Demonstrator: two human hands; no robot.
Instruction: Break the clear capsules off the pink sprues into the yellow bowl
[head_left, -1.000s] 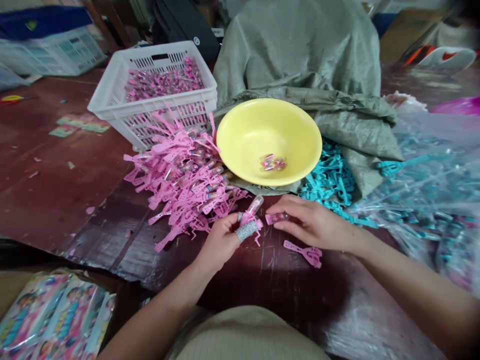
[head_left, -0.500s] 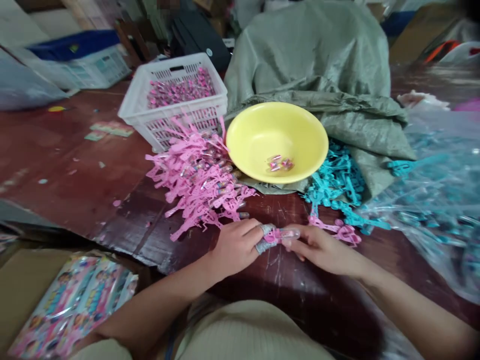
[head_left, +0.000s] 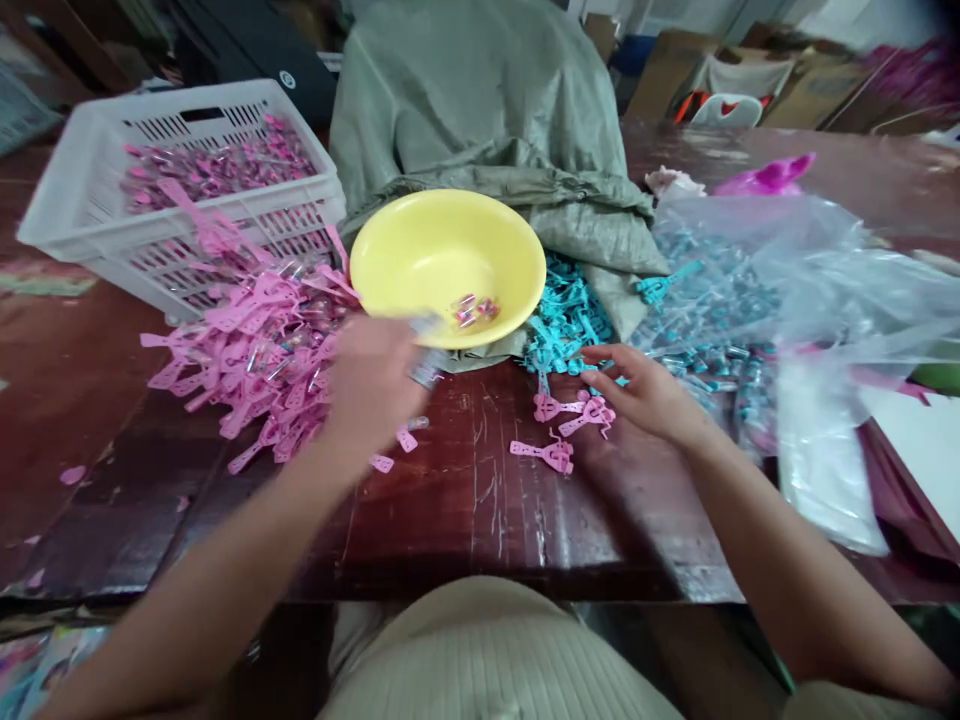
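My left hand (head_left: 379, 380), smeared by motion, is over the right side of the heap of pink plastic pieces (head_left: 255, 340), with grey wrapping on its fingers; what it holds, if anything, is unclear. My right hand (head_left: 637, 390) has its fingers apart at the front of the turquoise pieces (head_left: 566, 310), beside a few loose pink pieces (head_left: 592, 415), and holds nothing. Between and beyond both hands stands a yellow basin (head_left: 420, 250) with a few small clear-and-pink tubes (head_left: 476, 310) in it.
At the left stands a white crate (head_left: 82, 230) of pink-capped tubes. A grey-green sack (head_left: 487, 90) rises behind the basin. Clear plastic bags (head_left: 817, 270) with turquoise items lie at the right on the dark red table (head_left: 465, 520).
The view has swung to the right. My hands have separated, the left towards the pink heap and the right towards the turquoise pieces. The pink piece and clear tube are no longer between them.
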